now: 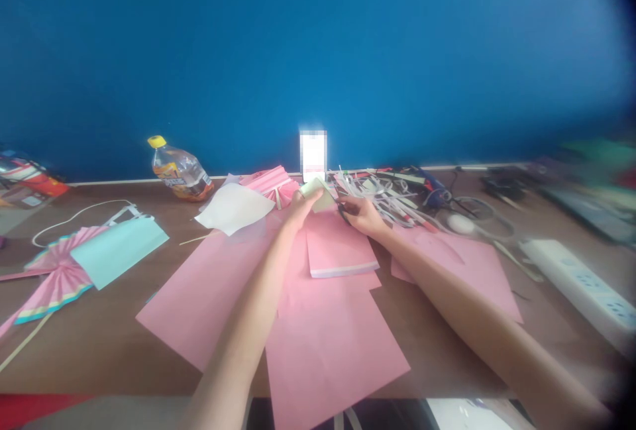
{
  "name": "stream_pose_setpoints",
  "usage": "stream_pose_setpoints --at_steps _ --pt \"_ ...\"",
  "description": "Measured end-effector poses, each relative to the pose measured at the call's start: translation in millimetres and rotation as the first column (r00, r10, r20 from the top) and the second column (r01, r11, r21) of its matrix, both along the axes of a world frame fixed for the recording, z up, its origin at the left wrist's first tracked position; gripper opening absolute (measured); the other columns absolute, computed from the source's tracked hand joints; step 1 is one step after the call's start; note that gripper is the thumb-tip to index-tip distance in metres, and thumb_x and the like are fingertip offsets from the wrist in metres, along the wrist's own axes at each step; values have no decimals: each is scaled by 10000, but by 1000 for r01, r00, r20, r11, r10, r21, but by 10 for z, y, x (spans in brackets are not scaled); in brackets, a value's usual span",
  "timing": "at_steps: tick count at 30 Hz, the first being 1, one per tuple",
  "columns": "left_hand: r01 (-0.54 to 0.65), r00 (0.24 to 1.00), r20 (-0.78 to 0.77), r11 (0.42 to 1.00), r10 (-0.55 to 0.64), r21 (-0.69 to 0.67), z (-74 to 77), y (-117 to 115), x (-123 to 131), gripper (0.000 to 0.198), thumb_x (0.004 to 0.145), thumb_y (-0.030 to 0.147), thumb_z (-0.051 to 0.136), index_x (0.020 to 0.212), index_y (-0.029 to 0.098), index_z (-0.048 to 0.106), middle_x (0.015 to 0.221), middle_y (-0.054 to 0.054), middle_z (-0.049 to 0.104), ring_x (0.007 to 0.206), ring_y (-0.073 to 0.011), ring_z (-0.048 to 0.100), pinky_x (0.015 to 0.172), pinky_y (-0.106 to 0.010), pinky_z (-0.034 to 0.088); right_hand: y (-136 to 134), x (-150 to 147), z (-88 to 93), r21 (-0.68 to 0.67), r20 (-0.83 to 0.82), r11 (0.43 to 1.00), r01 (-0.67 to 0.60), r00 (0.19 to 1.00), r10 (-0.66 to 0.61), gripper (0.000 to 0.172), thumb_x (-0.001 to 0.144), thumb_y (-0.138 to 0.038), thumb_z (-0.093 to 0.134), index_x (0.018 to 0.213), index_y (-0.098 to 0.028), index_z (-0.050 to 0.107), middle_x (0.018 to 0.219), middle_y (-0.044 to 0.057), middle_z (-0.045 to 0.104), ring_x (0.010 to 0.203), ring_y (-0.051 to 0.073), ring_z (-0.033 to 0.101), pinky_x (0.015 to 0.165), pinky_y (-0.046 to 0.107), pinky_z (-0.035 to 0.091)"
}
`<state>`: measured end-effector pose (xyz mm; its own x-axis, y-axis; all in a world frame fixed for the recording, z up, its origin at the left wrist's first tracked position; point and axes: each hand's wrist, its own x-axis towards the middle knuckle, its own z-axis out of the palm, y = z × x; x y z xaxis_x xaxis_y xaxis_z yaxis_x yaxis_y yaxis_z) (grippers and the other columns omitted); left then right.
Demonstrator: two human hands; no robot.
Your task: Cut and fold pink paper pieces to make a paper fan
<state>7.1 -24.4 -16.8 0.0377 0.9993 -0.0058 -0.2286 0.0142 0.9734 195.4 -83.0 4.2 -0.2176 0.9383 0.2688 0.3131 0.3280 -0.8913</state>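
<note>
Pinched in my left hand (300,207) is a pale yellow-green sheet of paper (324,201), held above the pink sheets. My right hand (364,216) grips dark-handled scissors (342,213) at the right edge of that paper; the blades are too small to make out clearly. Below both hands lies a folded pink piece with a white-edged border (342,254), on top of larger pink sheets (338,350). To the left of my left hand are a white sheet (233,208) and a pleated pink paper piece (271,183).
At the left lie a pink pleated fan (64,277) and a light-blue paper (122,251). A bottle with a yellow cap (181,171) leans near the blue wall. A bright phone (313,155) stands behind my hands. Paper strips (392,198) and a power strip (583,281) are at right.
</note>
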Motion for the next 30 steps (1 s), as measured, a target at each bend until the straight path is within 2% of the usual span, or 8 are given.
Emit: stream_pose_setpoints --at_steps 4,10,16,22,30 --pt "53 998 -31 998 -52 39 22 -14 -3 458 624 456 777 965 162 693 934 -102 709 803 -208 664 740 -330 505 -12 1 19 -6 4 1000 -11 1000 11 435 754 -395 630 1078 -105 654 598 -13 516 534 120 464 539 263 389" --pt "58 998 30 995 -60 77 58 -28 10 426 627 420 781 969 181 699 932 -68 715 808 -193 662 752 -310 508 -4 -1 -3 1 0 1000 -16 1000 16 421 754 -403 635 1062 -115 642 618 -14 505 553 119 458 547 258 385" --pt "98 991 92 994 -102 46 65 -21 17 424 613 411 784 951 172 692 913 -56 720 785 -185 663 711 -291 510 -14 -16 11 3 13 1000 -21 1000 21 425 762 -450 632 1044 -132 623 590 -32 467 541 112 438 539 252 367" --pt "132 991 14 990 -133 57 94 -58 26 421 618 413 778 940 151 705 924 -74 723 793 -190 666 742 -302 517 -37 -26 72 0 19 1000 -9 1000 9 475 745 -493 645 1059 -137 619 630 -8 541 561 120 471 536 246 370" --pt "101 995 7 994 -102 48 117 -81 36 422 606 407 783 931 150 705 909 -74 725 807 -198 670 749 -308 518 -33 -30 67 -14 3 1000 -11 1000 11 502 727 -497 661 1065 -127 627 634 11 570 576 134 497 534 249 385"
